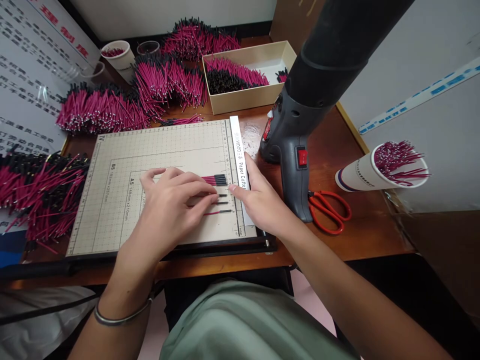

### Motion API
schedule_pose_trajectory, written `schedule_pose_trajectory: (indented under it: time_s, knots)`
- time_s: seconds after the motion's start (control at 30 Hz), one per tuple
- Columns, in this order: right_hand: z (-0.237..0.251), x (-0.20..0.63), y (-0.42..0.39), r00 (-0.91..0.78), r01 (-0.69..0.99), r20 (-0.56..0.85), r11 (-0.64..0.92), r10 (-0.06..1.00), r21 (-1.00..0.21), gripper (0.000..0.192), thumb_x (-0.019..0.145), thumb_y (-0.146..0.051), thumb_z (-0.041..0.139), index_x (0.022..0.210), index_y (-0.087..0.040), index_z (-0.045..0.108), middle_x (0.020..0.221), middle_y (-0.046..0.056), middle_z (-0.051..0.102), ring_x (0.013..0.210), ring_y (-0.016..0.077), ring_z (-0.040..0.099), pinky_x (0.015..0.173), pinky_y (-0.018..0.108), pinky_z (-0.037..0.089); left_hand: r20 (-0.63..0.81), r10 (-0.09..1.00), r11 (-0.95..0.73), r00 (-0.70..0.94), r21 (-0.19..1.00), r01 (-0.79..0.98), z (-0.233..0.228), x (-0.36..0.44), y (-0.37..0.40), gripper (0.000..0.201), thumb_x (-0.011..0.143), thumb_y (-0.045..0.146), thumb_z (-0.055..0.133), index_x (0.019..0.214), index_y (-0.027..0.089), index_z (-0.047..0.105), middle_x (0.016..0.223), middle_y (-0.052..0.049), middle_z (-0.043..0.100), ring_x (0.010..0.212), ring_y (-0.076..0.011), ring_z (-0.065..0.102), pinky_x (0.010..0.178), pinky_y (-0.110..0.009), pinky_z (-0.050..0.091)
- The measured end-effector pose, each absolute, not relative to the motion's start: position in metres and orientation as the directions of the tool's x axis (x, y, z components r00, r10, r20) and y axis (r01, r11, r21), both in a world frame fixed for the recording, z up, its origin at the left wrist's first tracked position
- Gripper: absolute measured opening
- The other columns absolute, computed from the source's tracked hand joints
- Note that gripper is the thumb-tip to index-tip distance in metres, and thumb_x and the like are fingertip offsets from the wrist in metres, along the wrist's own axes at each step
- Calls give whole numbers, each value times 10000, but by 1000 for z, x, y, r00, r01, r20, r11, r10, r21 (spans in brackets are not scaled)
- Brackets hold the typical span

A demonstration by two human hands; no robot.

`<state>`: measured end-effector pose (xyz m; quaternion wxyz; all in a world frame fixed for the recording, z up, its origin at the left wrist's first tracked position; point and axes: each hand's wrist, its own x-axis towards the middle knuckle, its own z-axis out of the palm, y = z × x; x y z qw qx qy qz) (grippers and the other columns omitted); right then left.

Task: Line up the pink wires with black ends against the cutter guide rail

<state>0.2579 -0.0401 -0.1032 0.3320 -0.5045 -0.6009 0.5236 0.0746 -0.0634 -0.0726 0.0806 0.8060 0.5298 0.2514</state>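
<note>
A paper cutter (165, 142) with a beige, grid-marked board lies flat on the table. On it, side by side, are several red wires with black sleeved ends (219, 180); nearer to me a few more lie apart. My left hand (168, 205) reaches over them, thumb and forefinger closed on a thin black-ended wire (222, 195), its rest hidden under the hand. At the board's right edge my right hand (260, 197) grips the white guide strip (239, 155), thumb on top and the other fingers along the far side, partly hidden.
Piles of red wires (107, 107) fill the table's back and left. A cardboard box (249, 100) holds more. To the right stand a grey-black heat gun (296, 130), orange-handled scissors (332, 212) and a paper cup (360, 172) of wires. Another cup (122, 60) sits at the back left.
</note>
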Motion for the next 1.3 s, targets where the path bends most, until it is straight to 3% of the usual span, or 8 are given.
schedule_pose_trajectory:
  time_s: [0.13, 0.33, 0.63, 1.3]
  knots:
    - [-89, 255, -39, -238, 268, -264, -198, 935, -943, 737, 936, -131, 480, 1615, -131, 193, 1677, 99, 245, 1556, 211, 243, 1313, 458, 175, 335, 899, -404, 282, 385, 830, -69, 78, -57, 127, 913, 330, 671, 813, 292, 740, 865, -4, 769, 822, -247, 624, 928, -516, 290]
    - [-86, 254, -39, -215, 265, -276, -216, 937, -940, 748, 922, -145, 516, 1608, -134, 217, 1680, 87, 242, 1558, 192, 235, 1312, 424, 170, 159, 954, -296, 255, 350, 889, -60, 86, -52, 166, 934, 308, 629, 826, 275, 751, 933, -20, 776, 920, -255, 607, 975, -529, 263]
    - [-89, 255, -38, -230, 206, -230, -183, 946, -961, 737, 873, -127, 530, 1569, -174, 293, 1629, 66, 364, 1519, 221, 329, 1300, 467, 218, 147, 952, -303, 267, 356, 884, -60, 85, -54, 174, 929, 291, 635, 799, 264, 747, 928, -16, 781, 911, -258, 612, 971, -537, 255]
    - [-91, 255, -37, -217, 179, -266, -230, 939, -957, 770, 849, -120, 559, 1567, -159, 285, 1605, 70, 399, 1482, 215, 381, 1282, 437, 274, 99, 965, -261, 241, 374, 890, -60, 86, -51, 203, 917, 322, 626, 784, 289, 775, 939, -20, 782, 935, -260, 616, 972, -532, 282]
